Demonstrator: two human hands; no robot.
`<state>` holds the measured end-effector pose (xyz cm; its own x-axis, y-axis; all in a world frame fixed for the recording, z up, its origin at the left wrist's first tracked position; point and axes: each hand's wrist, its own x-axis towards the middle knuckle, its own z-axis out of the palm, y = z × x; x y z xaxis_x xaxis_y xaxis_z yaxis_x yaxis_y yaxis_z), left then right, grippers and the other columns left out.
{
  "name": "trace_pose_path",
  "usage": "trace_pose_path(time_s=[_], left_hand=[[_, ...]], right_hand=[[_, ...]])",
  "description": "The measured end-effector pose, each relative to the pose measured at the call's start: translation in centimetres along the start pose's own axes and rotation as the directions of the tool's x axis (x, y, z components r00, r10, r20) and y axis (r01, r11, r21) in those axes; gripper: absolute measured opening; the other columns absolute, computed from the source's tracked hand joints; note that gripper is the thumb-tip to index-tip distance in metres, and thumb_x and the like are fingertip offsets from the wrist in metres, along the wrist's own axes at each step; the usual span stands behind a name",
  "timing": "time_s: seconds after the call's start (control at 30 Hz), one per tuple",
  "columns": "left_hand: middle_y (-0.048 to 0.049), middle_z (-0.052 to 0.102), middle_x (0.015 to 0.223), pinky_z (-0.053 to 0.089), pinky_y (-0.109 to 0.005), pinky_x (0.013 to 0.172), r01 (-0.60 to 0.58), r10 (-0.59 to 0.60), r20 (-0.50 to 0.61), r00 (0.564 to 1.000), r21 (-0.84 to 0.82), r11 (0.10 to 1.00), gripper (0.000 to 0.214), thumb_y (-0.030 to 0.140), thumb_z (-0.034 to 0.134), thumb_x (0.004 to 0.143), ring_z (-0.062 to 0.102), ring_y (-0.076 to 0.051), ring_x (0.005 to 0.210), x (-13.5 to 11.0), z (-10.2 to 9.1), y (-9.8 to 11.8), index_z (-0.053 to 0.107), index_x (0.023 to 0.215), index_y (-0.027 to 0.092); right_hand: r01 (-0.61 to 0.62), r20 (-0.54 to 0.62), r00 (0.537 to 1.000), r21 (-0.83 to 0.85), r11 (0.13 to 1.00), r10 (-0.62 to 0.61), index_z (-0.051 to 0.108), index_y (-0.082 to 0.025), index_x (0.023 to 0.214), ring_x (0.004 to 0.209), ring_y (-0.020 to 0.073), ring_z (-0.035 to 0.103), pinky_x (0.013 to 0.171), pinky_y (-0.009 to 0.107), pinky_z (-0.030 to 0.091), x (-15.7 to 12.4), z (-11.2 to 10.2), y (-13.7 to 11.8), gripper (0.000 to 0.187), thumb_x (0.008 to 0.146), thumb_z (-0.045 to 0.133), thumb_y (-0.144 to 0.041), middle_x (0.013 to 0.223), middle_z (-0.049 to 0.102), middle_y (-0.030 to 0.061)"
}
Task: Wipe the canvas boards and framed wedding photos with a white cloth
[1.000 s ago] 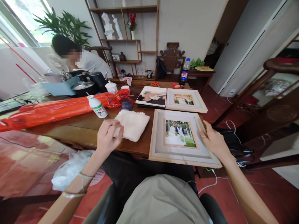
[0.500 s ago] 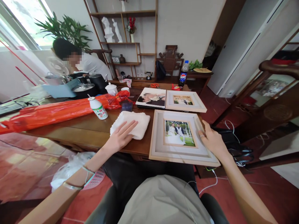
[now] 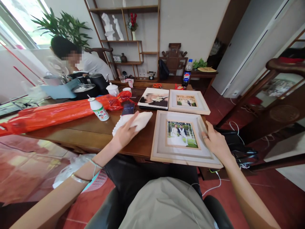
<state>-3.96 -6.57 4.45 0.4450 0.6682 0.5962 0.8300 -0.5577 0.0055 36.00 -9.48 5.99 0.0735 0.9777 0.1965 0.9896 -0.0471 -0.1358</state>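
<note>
My left hand point(image 3: 124, 135) is closed on a white cloth point(image 3: 143, 121), which bunches up between thumb and fingers at the table's front edge. To its right lies a pale wooden picture frame point(image 3: 159, 140) with a photo of a couple behind its front. The frame's near edge juts past the tabletop. My right hand point(image 3: 215, 140) grips the frame's right side, fingers along the rim; its thumb is partly hidden. Behind this frame are a second framed photo point(image 3: 202, 101) and a photo album or panel point(image 3: 154, 98) with a picture on top.
A red plastic-wrapped bundle point(image 3: 59, 111), a white drink bottle point(image 3: 99, 109) and a phone point(image 3: 128, 109) are on the left of the wooden table point(image 3: 95, 136). Farther back stand a cola bottle point(image 3: 187, 74), orange scissors point(image 3: 157, 85) and a lidded white cup point(image 3: 112, 89). Another person point(image 3: 95, 66) leans at the far left.
My left hand has gone from lying flat on the cloth to gathering it, and the cloth's right part is lifted. My right hand stays on the frame. The view has shifted slightly.
</note>
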Motion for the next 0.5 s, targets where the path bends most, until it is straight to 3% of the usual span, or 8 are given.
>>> trace_pose_path(time_s=[0.1, 0.2, 0.3, 0.37, 0.43, 0.5], left_hand=[[-0.0127, 0.039, 0.149, 0.054, -0.042, 0.087, -0.099, 0.087, 0.126, 0.988, 0.092, 0.991, 0.018, 0.012, 0.048, 0.086, 0.065, -0.028, 0.103, -0.1, 0.1, 1.2, 0.065, 0.082, 0.016], [-0.0135, 0.044, 0.146, 0.053, -0.044, 0.089, -0.097, 0.086, 0.104, 0.991, 0.107, 0.99, 0.025, 0.005, 0.044, 0.081, 0.064, -0.028, 0.104, 0.0, -0.1, 1.0, 0.066, 0.087, 0.016], [-0.0137, 0.056, 0.134, 0.052, -0.043, 0.092, 0.025, -0.018, -0.088, 0.996, 0.074, 0.997, 0.021, 0.015, 0.049, 0.084, 0.061, -0.029, 0.111, 0.7, -1.2, -0.8, 0.065, 0.097, 0.015], [-0.0137, 0.058, 0.13, 0.05, -0.044, 0.096, 0.096, -0.079, -0.252, 0.965, 0.057, 0.994, 0.021, 0.024, 0.054, 0.085, 0.056, -0.031, 0.12, 1.6, -2.7, -1.9, 0.064, 0.101, 0.015], [-0.0122, 0.055, 0.133, 0.046, -0.047, 0.102, 0.101, -0.077, -0.378, 0.923, 0.044, 0.994, 0.023, 0.028, 0.056, 0.087, 0.049, -0.031, 0.128, 3.0, -4.6, -2.2, 0.063, 0.104, 0.014], [-0.009, 0.05, 0.14, 0.038, -0.048, 0.109, 0.07, -0.051, -0.434, 0.9, 0.029, 0.997, 0.029, 0.03, 0.052, 0.091, 0.039, -0.03, 0.136, 4.5, -6.4, -1.6, 0.058, 0.115, 0.014]], right_hand=[[0.0, 0.008, 1.0, -0.004, 1.0, 0.0, 0.028, -0.006, 0.145, 0.092, 0.0364, 0.069, 0.077, 0.045, 0.05, -0.1, -0.3, -0.6, 0.058, 0.093, 0.032, -0.031, 0.117, 0.065, 0.0252], [0.006, 0.008, 1.0, -0.016, 1.0, -0.006, 0.027, -0.006, 0.145, 0.091, 0.0361, 0.069, 0.077, 0.045, 0.05, -0.1, -0.3, -0.9, 0.058, 0.093, 0.032, -0.03, 0.119, 0.064, 0.025], [0.014, 0.008, 1.0, -0.033, 0.999, -0.014, 0.028, -0.005, 0.145, 0.089, 0.036, 0.069, 0.076, 0.045, 0.051, -0.2, -0.3, -1.0, 0.057, 0.093, 0.032, -0.03, 0.118, 0.065, 0.0251], [0.017, 0.008, 1.0, -0.043, 0.999, -0.016, 0.028, -0.005, 0.145, 0.088, 0.036, 0.069, 0.075, 0.045, 0.051, -0.2, -0.3, -1.0, 0.057, 0.093, 0.032, -0.029, 0.119, 0.065, 0.0255], [0.013, 0.008, 1.0, -0.052, 0.999, -0.012, 0.027, -0.006, 0.145, 0.088, 0.0364, 0.07, 0.075, 0.046, 0.051, -0.2, -0.4, -1.1, 0.057, 0.093, 0.032, -0.028, 0.119, 0.064, 0.0257], [0.011, 0.009, 1.0, -0.055, 0.998, -0.01, 0.027, -0.006, 0.146, 0.088, 0.0372, 0.07, 0.075, 0.046, 0.051, -0.3, -0.4, -1.2, 0.057, 0.093, 0.032, -0.028, 0.119, 0.064, 0.0256]])
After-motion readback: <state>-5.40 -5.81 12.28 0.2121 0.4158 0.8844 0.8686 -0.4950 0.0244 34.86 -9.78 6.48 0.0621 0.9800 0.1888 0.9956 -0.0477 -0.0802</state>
